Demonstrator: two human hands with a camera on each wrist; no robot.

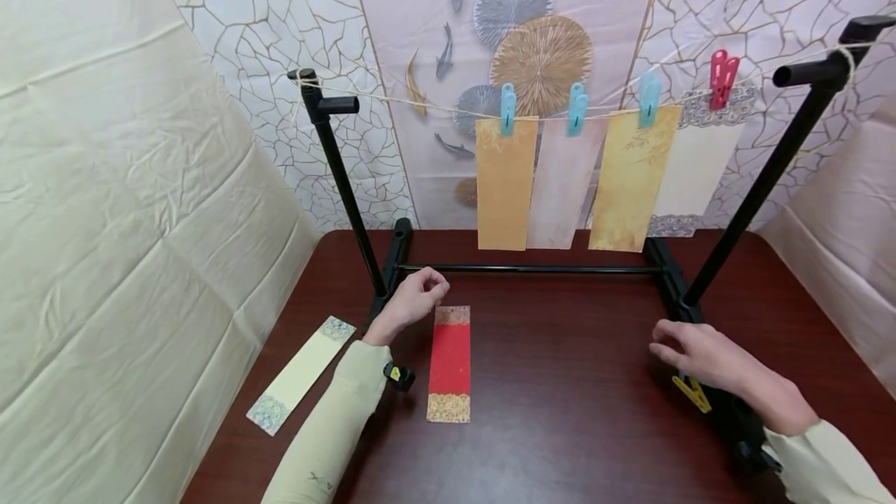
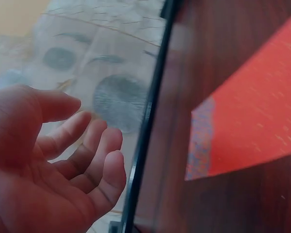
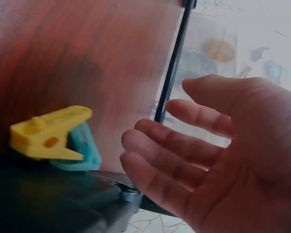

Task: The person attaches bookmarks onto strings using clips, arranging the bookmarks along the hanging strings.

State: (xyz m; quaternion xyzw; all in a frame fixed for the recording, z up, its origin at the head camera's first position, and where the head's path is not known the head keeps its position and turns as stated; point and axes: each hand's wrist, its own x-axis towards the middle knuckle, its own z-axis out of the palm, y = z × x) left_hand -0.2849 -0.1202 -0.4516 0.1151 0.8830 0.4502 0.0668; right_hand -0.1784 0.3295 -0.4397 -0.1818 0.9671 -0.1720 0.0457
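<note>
My left hand [image 1: 414, 300] hovers just above the far end of a red paper strip [image 1: 450, 360] with lace-patterned ends, its fingers loosely curved and holding nothing. In the left wrist view a gap shows between that hand [image 2: 63, 160] and the red strip [image 2: 257, 102]. Over the right foot of the black stand, my right hand [image 1: 707, 356] is also without anything in its loosely bent fingers. Close by it lies a yellow clothespin [image 1: 691, 393]. The right wrist view shows this yellow clothespin [image 3: 51, 133] against a teal clothespin [image 3: 82, 150], both apart from the fingers.
A cord [image 1: 420, 102] runs between the posts of a black stand [image 1: 343, 169]. An orange strip [image 1: 505, 185], a pale pink strip [image 1: 563, 185], a yellow strip [image 1: 630, 185] and a white lace-ended strip [image 1: 700, 169] hang from it by clothespins. Left lies a cream strip [image 1: 302, 373].
</note>
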